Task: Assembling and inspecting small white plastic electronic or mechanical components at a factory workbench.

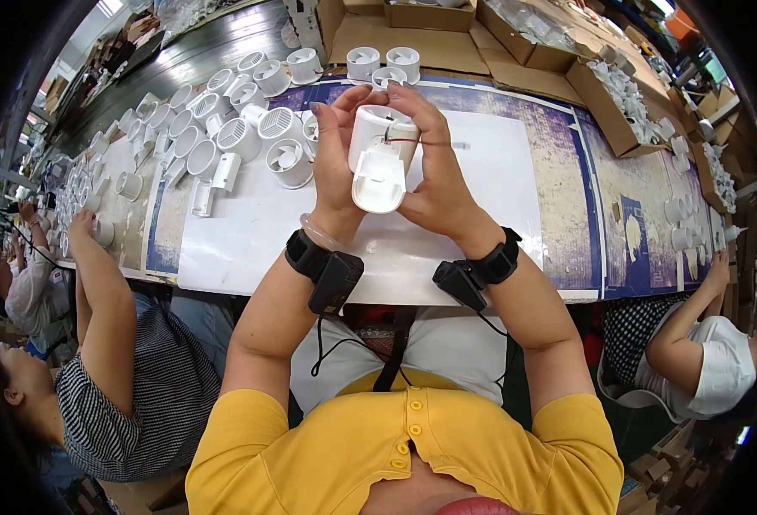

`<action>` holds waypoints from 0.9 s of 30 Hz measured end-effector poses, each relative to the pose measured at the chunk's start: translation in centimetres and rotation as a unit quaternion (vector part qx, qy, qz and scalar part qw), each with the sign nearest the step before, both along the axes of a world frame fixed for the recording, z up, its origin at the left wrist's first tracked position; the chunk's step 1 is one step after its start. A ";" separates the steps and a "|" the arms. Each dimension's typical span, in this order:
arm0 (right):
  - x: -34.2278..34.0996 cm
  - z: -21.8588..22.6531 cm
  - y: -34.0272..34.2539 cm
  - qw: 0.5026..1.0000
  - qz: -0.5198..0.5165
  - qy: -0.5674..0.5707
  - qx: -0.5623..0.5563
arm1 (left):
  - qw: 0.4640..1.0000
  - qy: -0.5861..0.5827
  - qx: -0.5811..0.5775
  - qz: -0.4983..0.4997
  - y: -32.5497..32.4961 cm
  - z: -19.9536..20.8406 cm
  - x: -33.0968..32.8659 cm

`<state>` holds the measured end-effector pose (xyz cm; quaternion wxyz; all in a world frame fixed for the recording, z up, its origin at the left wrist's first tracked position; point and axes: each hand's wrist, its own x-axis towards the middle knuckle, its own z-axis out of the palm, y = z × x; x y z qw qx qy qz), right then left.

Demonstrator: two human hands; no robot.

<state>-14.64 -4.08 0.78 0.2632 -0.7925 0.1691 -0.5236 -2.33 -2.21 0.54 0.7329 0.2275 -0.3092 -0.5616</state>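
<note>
Between my two hands is a white plastic fan housing (pixel 384 129), a round body with an open scoop-shaped handle part pointing toward me. A thin dark red wire runs out of it to the right. My left hand (pixel 337 159) wraps its left side, and my right hand (pixel 437 167) closes round the right side, fingers over the far end. Just beyond my fingertips stand a few white round fan cups (pixel 363 62) with blades inside. Close to my left hand sits another fan cup (pixel 289 163), beside white slotted grille housings (pixel 238 137).
A white sheet (pixel 490 215) covers the table before me. Many white housings (pixel 129 184) spread leftward, where a person in a striped top (pixel 138 386) works. Cardboard boxes (pixel 614 107) with small white parts stand at the right. Another person (pixel 705 360) sits at the far right.
</note>
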 end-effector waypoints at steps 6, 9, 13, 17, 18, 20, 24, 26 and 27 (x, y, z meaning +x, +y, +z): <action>-0.9 1.1 -0.2 0.990 -0.082 0.057 -0.098 | 0.998 -0.039 0.031 -0.029 -0.5 -0.5 0.0; -1.2 0.9 -0.4 0.992 -0.070 0.050 -0.090 | 0.998 -0.043 0.033 -0.035 -0.6 -1.0 0.0; -1.6 0.7 -0.6 0.998 -0.038 0.035 -0.036 | 0.994 -0.102 0.028 -0.016 -0.5 -0.6 -0.1; -2.3 1.0 -1.5 0.998 -0.061 0.027 -0.022 | 0.986 -0.162 -0.036 0.029 -0.4 0.4 0.8; -2.7 0.7 -2.1 0.993 -0.088 0.044 -0.072 | 0.981 -0.177 -0.065 0.045 -0.4 0.6 1.0; -2.9 0.4 -2.6 0.984 -0.119 0.059 -0.122 | 0.959 -0.258 -0.088 0.072 -0.2 0.5 1.1; -3.1 -0.1 -2.9 0.984 -0.118 0.084 -0.098 | 0.902 -0.399 -0.114 0.118 0.4 0.9 0.9; -3.2 -0.1 -2.7 0.987 -0.132 0.071 -0.062 | 0.918 -0.375 -0.080 0.101 1.0 1.6 0.7; -3.2 -0.1 -2.7 0.987 -0.138 0.064 -0.044 | 0.917 -0.376 -0.082 0.102 1.3 1.8 0.6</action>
